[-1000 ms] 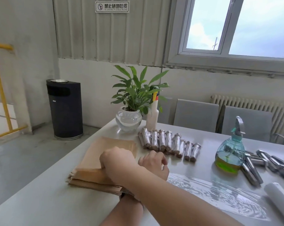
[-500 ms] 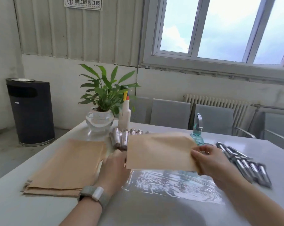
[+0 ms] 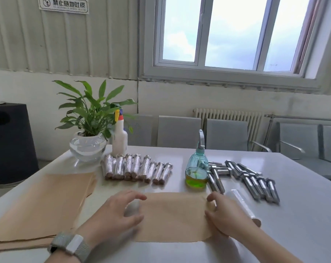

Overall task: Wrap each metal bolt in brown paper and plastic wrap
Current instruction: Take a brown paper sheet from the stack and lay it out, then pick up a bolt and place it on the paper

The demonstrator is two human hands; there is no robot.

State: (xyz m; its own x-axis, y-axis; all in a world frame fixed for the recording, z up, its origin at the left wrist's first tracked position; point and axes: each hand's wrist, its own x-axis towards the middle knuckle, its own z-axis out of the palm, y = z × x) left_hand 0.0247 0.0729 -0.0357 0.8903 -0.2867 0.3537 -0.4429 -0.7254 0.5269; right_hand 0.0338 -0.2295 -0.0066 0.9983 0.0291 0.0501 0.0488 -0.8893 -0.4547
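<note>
- I count about nine wrapped silvery bolt bundles (image 3: 137,168) finished.
- Bare steel bolts (image 3: 255,180) remain.
- My left hand (image 3: 116,213) and right hand (image 3: 224,213), fingers apart, flatten one brown paper sheet (image 3: 173,217).

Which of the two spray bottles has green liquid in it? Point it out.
The clear teal bottle, standing between the wrapped bolts and the bare bolts. The other bottle, beside the plant, is opaque white.

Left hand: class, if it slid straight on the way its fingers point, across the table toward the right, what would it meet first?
The left hand would first cross the brown paper sheet it already touches, then probably meet the right hand.
</note>
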